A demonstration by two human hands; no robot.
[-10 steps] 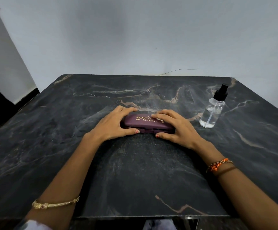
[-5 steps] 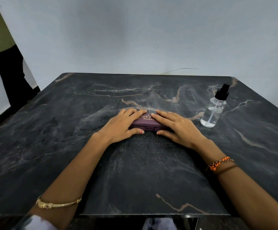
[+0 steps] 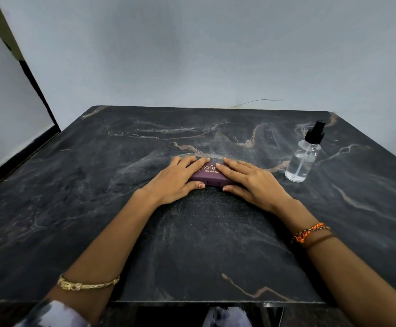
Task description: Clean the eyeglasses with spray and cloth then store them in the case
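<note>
- Closed purple case (image 3: 210,173) pressed flat by left hand (image 3: 176,181) and right hand (image 3: 253,182), fingers spread, nothing gripped.
- Spray bottle (image 3: 303,159) stood upright right of case, apart.
- Bare counter (image 3: 74,197) seen left of case to the edge.

Two hands are covering most of a closed maroon case (image 3: 210,176) at the middle of a dark marble table (image 3: 74,208): the left hand (image 3: 176,179) is hiding its 9 o'clock end, the right hand (image 3: 251,181) its 3 o'clock end. Gold lettering on the lid is showing only in part, reading "NCE O" and "ROURKE" between the fingers. Whatever the case is holding is staying out of sight. At 6 o'clock the frame edge is cutting off both forearms, a blurred patterned sleeve (image 3: 55,313) and blurred fabric under the table's near edge. At 9 o'clock a dark shape (image 3: 36,90) is running out of frame, too little showing to identify.
</note>
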